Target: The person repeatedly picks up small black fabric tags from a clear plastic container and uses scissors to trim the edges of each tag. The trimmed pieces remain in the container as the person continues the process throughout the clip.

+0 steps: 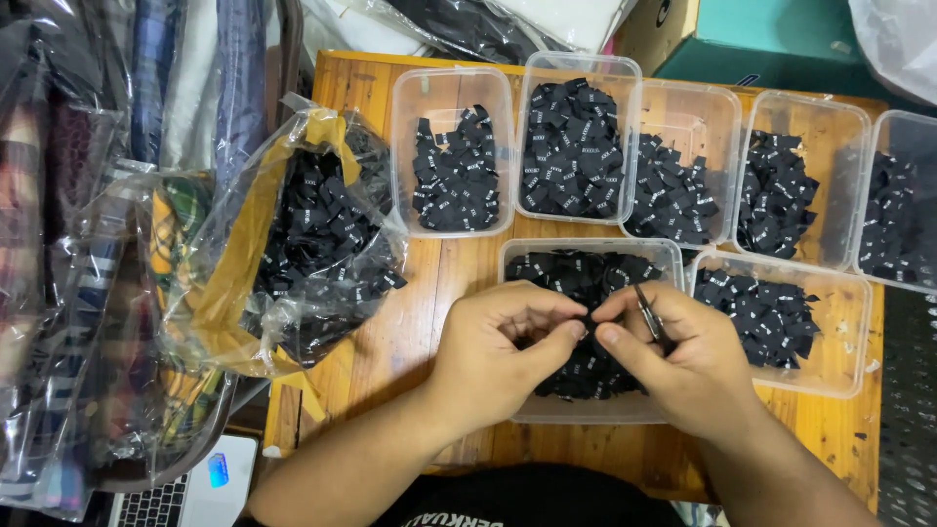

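L hand [488, 356] & R hand [673, 361], w/ thin metal tweezers [649, 314], meet pinching a small black fabric label [589, 325] over the clear plastic tub [586, 410].

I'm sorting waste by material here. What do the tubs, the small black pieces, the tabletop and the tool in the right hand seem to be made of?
Tubs: clear, slightly frosted plastic; the wood shows through the walls.
Black pieces: probably woven fabric labels, matte, with folded edges.
Tabletop: varnished wood, orange-brown with visible grain.
Tool in the right hand: thin, grey, likely metal; mostly hidden.
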